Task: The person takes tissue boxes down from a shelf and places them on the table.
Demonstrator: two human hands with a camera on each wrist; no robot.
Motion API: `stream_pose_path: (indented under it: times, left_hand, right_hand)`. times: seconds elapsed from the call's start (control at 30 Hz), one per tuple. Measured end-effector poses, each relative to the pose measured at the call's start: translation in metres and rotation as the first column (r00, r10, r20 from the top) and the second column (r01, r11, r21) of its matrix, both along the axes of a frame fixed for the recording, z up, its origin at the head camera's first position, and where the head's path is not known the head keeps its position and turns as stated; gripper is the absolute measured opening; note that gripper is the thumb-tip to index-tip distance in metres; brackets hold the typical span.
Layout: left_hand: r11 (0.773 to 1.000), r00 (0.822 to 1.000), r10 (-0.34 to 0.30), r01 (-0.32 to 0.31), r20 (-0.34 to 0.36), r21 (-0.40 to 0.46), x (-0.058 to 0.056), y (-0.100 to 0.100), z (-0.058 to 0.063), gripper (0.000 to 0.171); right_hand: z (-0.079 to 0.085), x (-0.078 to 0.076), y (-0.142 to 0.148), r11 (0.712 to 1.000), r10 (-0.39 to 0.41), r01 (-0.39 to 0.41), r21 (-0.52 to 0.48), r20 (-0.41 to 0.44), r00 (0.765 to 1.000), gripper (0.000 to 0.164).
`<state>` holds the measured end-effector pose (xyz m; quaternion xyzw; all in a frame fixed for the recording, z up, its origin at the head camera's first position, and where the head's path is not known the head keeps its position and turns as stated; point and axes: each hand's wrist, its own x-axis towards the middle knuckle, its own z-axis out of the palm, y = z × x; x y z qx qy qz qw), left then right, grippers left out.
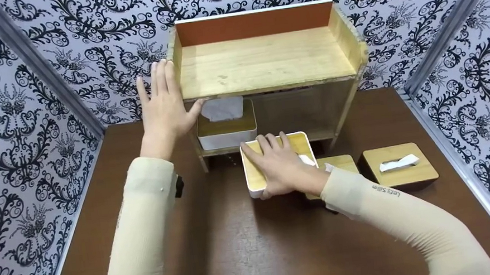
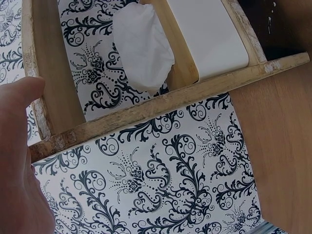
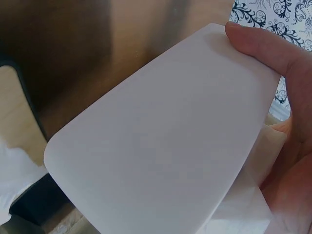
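Note:
A white tissue box with a light wood lid (image 1: 256,177) is in my right hand (image 1: 277,163), in front of the small wooden shelf unit (image 1: 264,62). The fingers spread over its lid and the thumb lies at its near edge. In the right wrist view the thumb (image 3: 263,48) presses a corner of the box's plain white face (image 3: 161,131). My left hand (image 1: 162,107) rests on the shelf unit's left side, fingers straight, thumb at the front edge. Below it, on the lower shelf, stands another white tissue box (image 1: 227,140) with a tissue (image 2: 144,48) sticking up.
Right of the held box, a wood-topped tissue box (image 1: 341,164) is partly hidden by my right arm. Farther right sits a dark-sided one (image 1: 381,180). The brown table (image 1: 238,247) meets patterned walls (image 1: 17,134) at the back and sides.

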<state>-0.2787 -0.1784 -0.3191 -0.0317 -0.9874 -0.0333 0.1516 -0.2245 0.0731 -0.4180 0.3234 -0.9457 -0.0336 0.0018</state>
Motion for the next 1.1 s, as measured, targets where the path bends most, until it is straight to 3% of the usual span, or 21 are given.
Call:
stream_pose_path:
  times: [0.37, 0.67, 1.1]
  left_hand:
    - [1.0, 1.0, 0.003, -0.003, -0.014, 0.005, 0.001, 0.0, -0.002, 0.104]
    - [1.0, 1.0, 0.005, -0.005, -0.01, 0.006, 0.001, 0.0, -0.002, 0.105]
    - [1.0, 1.0, 0.004, -0.004, -0.003, 0.004, 0.001, 0.001, 0.0, 0.104]
  right_hand:
    - [-0.016, 0.008, -0.023, 1.0, 0.024, -0.023, -0.009, 0.03, 0.999, 0.131]
    - [-0.035, 0.013, -0.037, 1.0, -0.005, 0.006, -0.007, 0.039, 0.999, 0.133]
    - [-0.065, 0.02, -0.039, 0.999, 0.001, 0.002, -0.036, 0.069, 0.998, 0.128]
